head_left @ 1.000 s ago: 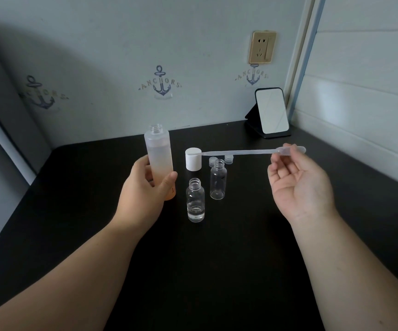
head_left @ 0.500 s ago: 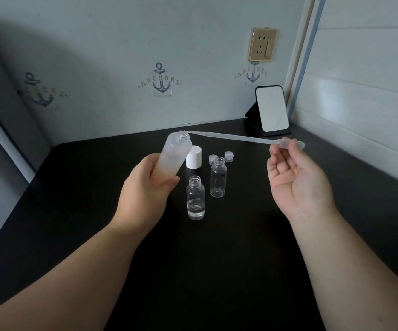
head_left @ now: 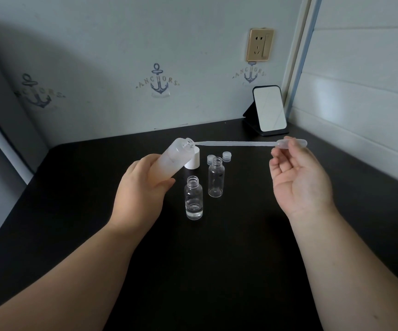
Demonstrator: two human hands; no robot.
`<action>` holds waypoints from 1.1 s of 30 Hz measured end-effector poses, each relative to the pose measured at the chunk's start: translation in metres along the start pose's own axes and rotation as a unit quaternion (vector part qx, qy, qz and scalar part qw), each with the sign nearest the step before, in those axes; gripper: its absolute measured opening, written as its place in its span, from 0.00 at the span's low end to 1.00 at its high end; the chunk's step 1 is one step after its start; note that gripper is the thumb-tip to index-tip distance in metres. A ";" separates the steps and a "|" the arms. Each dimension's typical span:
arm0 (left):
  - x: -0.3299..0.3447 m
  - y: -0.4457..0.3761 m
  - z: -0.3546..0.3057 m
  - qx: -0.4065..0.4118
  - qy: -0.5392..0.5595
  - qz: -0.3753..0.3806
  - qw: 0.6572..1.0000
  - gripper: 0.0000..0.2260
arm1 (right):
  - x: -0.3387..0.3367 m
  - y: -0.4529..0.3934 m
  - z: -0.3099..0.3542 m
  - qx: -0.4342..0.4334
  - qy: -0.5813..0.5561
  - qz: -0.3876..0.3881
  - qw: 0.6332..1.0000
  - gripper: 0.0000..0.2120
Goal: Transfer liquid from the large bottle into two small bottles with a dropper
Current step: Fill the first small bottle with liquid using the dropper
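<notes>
Frosted plastic, the large bottle (head_left: 173, 161) tilts in your left hand (head_left: 138, 197), fingers wrapped round it; your right hand (head_left: 298, 177) pinches the dropper (head_left: 241, 144) bulb, tip at the mouth; you're refilling; next, slide the tip in and release slowly; the nearer small bottle (head_left: 193, 201) holds a little liquid, the farther small bottle (head_left: 216, 177) looks empty.

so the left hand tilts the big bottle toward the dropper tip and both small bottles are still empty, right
Not quite. In the head view the nearer small bottle already has some clear liquid at its bottom; only the farther small bottle looks empty. The rest holds: the left hand tilts the big bottle toward the tip of the dropper, which the right hand pinches.
</notes>
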State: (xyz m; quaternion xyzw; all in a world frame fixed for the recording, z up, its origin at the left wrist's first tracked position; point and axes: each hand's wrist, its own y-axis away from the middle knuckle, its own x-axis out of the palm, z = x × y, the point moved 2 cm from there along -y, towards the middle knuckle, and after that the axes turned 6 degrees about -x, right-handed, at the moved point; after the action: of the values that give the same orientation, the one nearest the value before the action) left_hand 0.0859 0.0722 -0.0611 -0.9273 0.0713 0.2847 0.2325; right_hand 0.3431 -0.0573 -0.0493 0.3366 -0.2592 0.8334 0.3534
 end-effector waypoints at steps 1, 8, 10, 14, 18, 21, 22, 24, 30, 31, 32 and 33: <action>0.000 0.000 0.000 0.004 -0.007 -0.005 1.000 0.18 | -0.001 0.000 0.000 -0.003 0.004 0.002 1.000 0.10; 0.000 0.001 0.001 0.022 -0.055 -0.010 0.998 0.19 | 0.001 0.001 0.003 -0.017 0.024 0.010 1.000 0.11; 0.001 0.002 -0.002 0.029 -0.065 -0.008 0.997 0.20 | 0.002 0.003 0.002 -0.019 0.021 0.020 0.999 0.10; 0.002 0.003 -0.005 0.049 -0.079 -0.005 0.996 0.22 | 0.006 0.005 0.002 -0.018 0.033 0.039 0.999 0.07; 0.004 0.004 -0.005 0.056 -0.086 0.001 0.995 0.23 | 0.010 0.009 -0.001 -0.012 0.061 0.074 0.995 0.10; 0.005 0.004 -0.006 0.063 -0.088 -0.001 0.994 0.23 | 0.012 0.012 -0.003 -0.007 0.082 0.095 0.992 0.07; 0.005 0.004 -0.006 0.062 -0.088 -0.003 0.994 0.23 | 0.013 0.013 -0.003 -0.005 0.086 0.101 0.991 0.06; 0.005 0.004 -0.006 0.064 -0.090 -0.003 0.994 0.23 | 0.014 0.014 -0.004 -0.002 0.096 0.113 0.989 0.04; 0.006 0.004 -0.005 0.067 -0.095 -0.005 0.993 0.22 | 0.019 0.020 -0.009 0.009 0.124 0.159 0.979 0.05; 0.006 0.004 -0.005 0.067 -0.094 -0.005 0.993 0.22 | 0.019 0.020 -0.010 0.011 0.124 0.162 0.979 0.05; 0.005 0.004 -0.006 0.067 -0.094 -0.006 0.993 0.22 | 0.019 0.020 -0.010 0.014 0.121 0.164 0.979 0.05; 0.005 0.004 -0.005 0.066 -0.095 -0.006 0.993 0.22 | 0.019 0.019 -0.010 0.016 0.118 0.162 0.980 0.05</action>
State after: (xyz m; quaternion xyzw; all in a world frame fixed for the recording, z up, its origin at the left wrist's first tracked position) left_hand 0.0916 0.0659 -0.0616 -0.8789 0.0620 0.3649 0.3008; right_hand 0.3144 -0.0547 -0.0448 0.1950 -0.2531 0.9176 0.2363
